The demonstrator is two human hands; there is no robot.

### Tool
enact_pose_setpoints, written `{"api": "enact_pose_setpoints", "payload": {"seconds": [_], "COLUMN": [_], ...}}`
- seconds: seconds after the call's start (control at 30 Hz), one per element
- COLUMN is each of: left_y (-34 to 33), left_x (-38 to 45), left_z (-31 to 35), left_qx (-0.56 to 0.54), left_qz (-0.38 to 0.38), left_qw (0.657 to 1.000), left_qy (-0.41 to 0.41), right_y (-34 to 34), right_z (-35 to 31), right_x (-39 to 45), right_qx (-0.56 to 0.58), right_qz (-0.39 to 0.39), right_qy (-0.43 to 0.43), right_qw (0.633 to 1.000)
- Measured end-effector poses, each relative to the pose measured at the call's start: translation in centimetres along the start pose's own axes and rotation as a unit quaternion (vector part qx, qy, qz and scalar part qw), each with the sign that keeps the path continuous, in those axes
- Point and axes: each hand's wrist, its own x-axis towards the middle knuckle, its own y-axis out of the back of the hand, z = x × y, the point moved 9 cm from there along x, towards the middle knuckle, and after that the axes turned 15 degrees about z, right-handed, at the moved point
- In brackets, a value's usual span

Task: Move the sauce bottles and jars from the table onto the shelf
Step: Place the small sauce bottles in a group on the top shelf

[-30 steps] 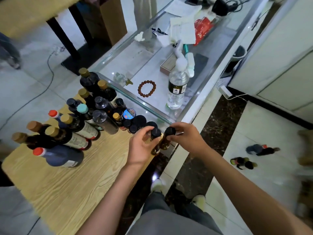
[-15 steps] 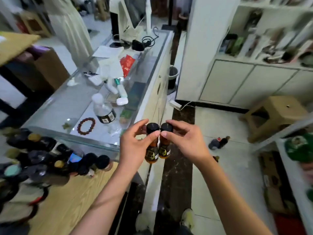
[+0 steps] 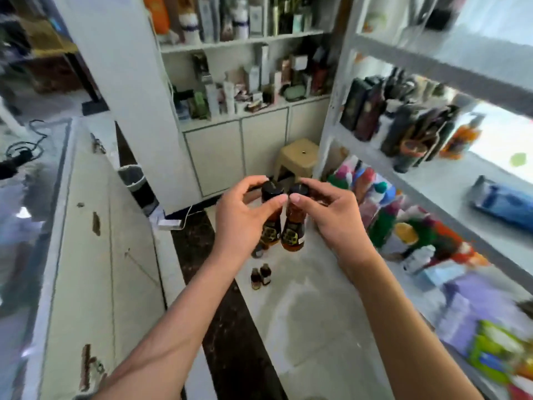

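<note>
My left hand (image 3: 245,220) grips a small amber sauce bottle (image 3: 271,229) by its black cap. My right hand (image 3: 334,217) grips a second small amber bottle (image 3: 293,229) the same way. The two bottles hang side by side in the air, nearly touching, in front of me. The white shelf unit (image 3: 450,180) stands to my right, its rows holding dark bottles (image 3: 403,125) and colourful packs. Two small dark bottles (image 3: 261,275) stand on the floor below my hands. The table is out of view.
A glass counter (image 3: 43,226) runs along my left. A beige plastic stool (image 3: 298,157) stands ahead by white cabinets. A waste bin (image 3: 132,177) and a power strip (image 3: 170,223) sit on the floor near the pillar. A blue pack (image 3: 501,203) lies on the shelf.
I have turned right from the table toward the shelf, carrying both small bottles. The table and its bottles have left the view; the shelf unit now fills the right side.
</note>
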Motion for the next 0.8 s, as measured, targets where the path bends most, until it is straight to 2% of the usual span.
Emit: {"api": "enact_pose_setpoints", "payload": {"seconds": [0.17,0.37,0.67,0.8], "left_y": [-12.2,-24.9,-40.2,-46.2], "left_x": [0.3,-0.2,-2.3,-1.7], "left_z": [7.2,12.7,21.6,25.6], "left_qx": [-0.051,-0.098,-0.170,-0.208], "left_qz": [-0.083,-0.142,-0.263,-0.291], "left_qw": [0.994,0.982,0.944,0.926], "left_qy": [-0.048,-0.070,-0.105,-0.121], "right_y": [10.8,22.8,37.2,42.3], "right_z": [-1.7,-3.5,-7.2,-9.5], "right_x": [5.2,9.9,14.9,18.0], "right_qx": [-0.013,-0.039,-0.119,-0.138], "right_qz": [0.083,0.184,0.296,0.349], "right_qy": [0.029,0.076,0.122,0.147], "right_qw": [0.996,0.979,0.940,0.915]}}
